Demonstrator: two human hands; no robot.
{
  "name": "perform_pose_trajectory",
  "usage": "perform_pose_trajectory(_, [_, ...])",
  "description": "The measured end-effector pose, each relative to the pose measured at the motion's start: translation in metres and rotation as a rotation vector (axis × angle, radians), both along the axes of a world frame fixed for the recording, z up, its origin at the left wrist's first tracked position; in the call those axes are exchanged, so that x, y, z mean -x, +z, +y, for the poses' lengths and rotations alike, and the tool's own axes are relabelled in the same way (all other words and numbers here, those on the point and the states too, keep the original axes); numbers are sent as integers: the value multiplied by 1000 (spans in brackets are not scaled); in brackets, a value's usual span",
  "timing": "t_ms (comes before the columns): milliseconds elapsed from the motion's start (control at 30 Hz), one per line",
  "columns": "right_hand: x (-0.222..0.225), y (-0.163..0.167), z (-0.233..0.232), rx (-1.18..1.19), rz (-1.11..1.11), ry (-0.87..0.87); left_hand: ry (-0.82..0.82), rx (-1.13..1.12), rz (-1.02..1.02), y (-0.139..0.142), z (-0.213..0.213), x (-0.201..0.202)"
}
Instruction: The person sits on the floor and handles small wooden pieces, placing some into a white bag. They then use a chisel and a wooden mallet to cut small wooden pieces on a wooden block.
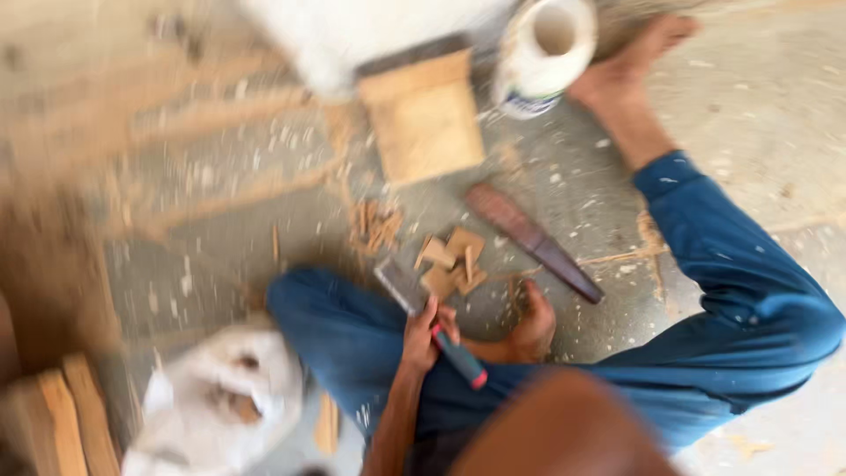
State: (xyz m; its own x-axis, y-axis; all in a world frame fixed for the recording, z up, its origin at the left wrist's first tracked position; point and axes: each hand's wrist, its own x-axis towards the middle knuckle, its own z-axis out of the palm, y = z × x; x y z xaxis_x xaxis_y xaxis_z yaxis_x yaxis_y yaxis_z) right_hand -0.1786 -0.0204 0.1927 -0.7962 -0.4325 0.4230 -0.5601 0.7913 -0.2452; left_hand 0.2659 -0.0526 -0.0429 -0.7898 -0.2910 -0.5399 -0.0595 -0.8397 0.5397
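Note:
My left hand [426,339] is closed around the blue and red handle of a tool with a flat metal blade [401,284], held over my folded leg in blue trousers [352,339]. Small cut wood pieces [454,260] lie on the floor just beyond the blade. A long dark reddish tool [531,240] lies to their right. My bare foot [534,324] rests beside the hand. A blurred brown shape [564,427] at the bottom may be my right arm; the right hand itself does not show. The whole view is motion-blurred.
A light wooden block [425,123] stands farther off, beside a white round container [546,48]. My other leg stretches to the right, foot [630,66] near the container. A white bag [220,401] and wooden planks [66,419] are at lower left. Wood chips [374,225] litter the floor.

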Motion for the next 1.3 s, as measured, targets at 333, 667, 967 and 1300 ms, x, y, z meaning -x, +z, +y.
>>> perform_pose_trajectory(333, [47, -96, 15, -4, -36, -59, 160, -91, 123, -1, -1, -10])
perform_pose_trajectory(667, [-43, -83, -24, -46, 32, -32, 317, 145, 133, 21, -27, -59])
perform_pose_trajectory(967, [-132, -210, -149, -241, -64, 164, 425, -66, 257, 12, -52, -37])
perform_pose_trajectory(1300, [-171, -150, -171, -281, -138, 283, 383, -60, 188, 22, -42, -32])
